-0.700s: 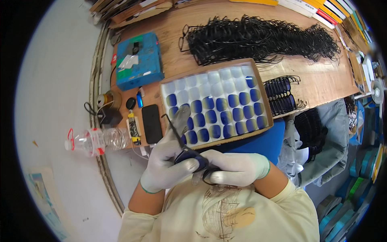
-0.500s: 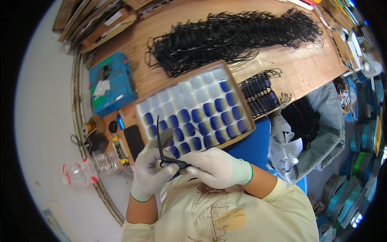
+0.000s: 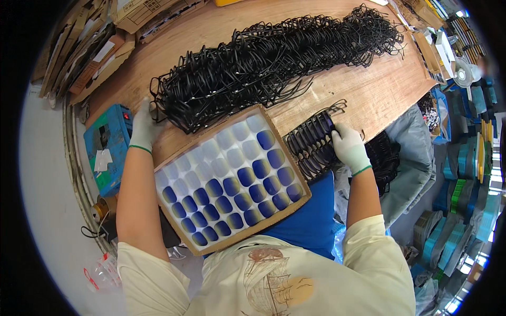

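Observation:
A long pile of black eyeglass frames (image 3: 253, 63) lies across the table. My left hand (image 3: 144, 127), in a white glove, is at the pile's left end with its fingers closed on the edge of a frame there. On the right, my gloved right hand (image 3: 350, 148) grips a pair of dark sunglasses at the end of a stacked row of sunglasses (image 3: 311, 142). Its fingertips are partly hidden. Between my arms, a shallow cardboard tray (image 3: 287, 152) holds rows of lenses, some blue-to-yellow, others pale under a whitish film.
A blue-and-green box device (image 3: 108, 145) stands at the left table edge. Folded cardboard (image 3: 89, 58) leans at the back left. A grey plastic-lined bin (image 3: 408, 158) with black items sits off the right edge. A plastic bottle (image 3: 105, 271) lies at lower left.
Both hands were together over the tray's near edge, holding a black glasses frame. They have parted: left to the frame pile, right to the sunglasses row. The view has shifted too.

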